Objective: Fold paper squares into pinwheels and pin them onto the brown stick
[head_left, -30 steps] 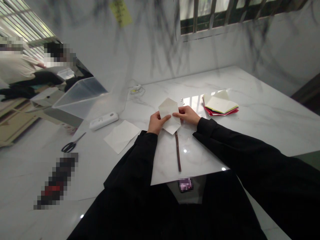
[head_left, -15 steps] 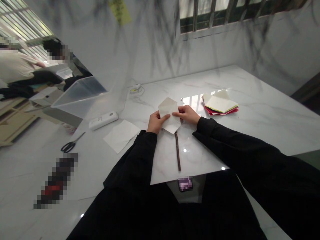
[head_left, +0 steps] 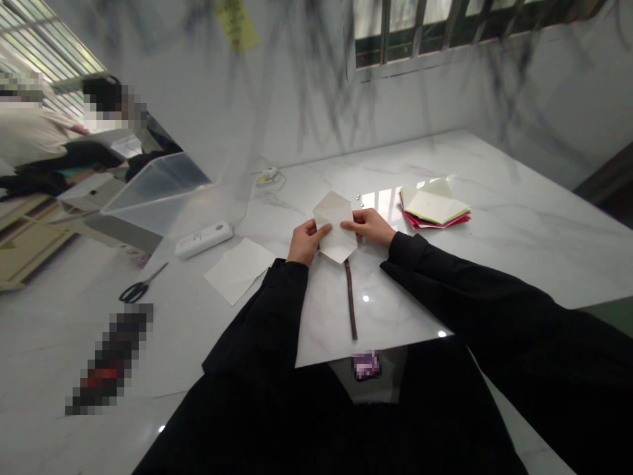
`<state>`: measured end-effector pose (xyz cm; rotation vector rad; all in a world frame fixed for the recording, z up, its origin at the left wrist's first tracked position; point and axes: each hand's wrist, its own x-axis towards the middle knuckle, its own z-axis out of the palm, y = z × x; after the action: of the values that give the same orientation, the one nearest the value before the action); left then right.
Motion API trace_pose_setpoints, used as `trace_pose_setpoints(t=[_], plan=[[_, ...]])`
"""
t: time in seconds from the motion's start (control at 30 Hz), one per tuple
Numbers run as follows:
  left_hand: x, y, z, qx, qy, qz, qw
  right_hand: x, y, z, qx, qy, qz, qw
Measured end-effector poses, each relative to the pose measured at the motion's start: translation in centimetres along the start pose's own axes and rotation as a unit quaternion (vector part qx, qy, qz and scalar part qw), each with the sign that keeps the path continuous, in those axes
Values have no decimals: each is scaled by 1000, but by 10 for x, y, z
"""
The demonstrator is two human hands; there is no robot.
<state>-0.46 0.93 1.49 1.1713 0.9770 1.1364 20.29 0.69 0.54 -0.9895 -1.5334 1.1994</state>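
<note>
A folded white paper (head_left: 335, 224) with pointed ends is held just above the white marble table (head_left: 494, 218). My left hand (head_left: 303, 243) pinches its left edge and my right hand (head_left: 370, 227) pinches its right edge, the thumbs lying on top. A thin dark brown stick (head_left: 351, 299) lies on the table below the paper, pointing toward me. Both my sleeves are black.
A flat white sheet (head_left: 240, 269) lies left of my hands, a white remote-like device (head_left: 204, 239) and black scissors (head_left: 140, 286) further left. A stack of coloured papers (head_left: 434, 207) sits at right. A clear plastic box (head_left: 158, 188) stands at the back left; other people are beyond it.
My left thumb has shifted slightly along the paper's left edge. Otherwise the paper and both hands stay where they were.
</note>
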Motion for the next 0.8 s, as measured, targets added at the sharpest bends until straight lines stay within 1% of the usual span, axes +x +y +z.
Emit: trace_pose_setpoints(t=[0.17, 0.43, 0.6, 0.8], plan=[[0, -2, -2, 10, 1, -1, 1000, -2, -5, 1, 23, -8, 11, 1000], [0, -2, -1, 8, -3, 10, 1000, -3, -6, 1, 10, -6, 20, 1000], [-2, -1, 0, 15, -27, 10, 999, -1, -2, -1, -16, -12, 35, 999], [-3, 1, 1, 27, -35, 9, 999, 0, -2, -1, -16, -10, 34, 999]])
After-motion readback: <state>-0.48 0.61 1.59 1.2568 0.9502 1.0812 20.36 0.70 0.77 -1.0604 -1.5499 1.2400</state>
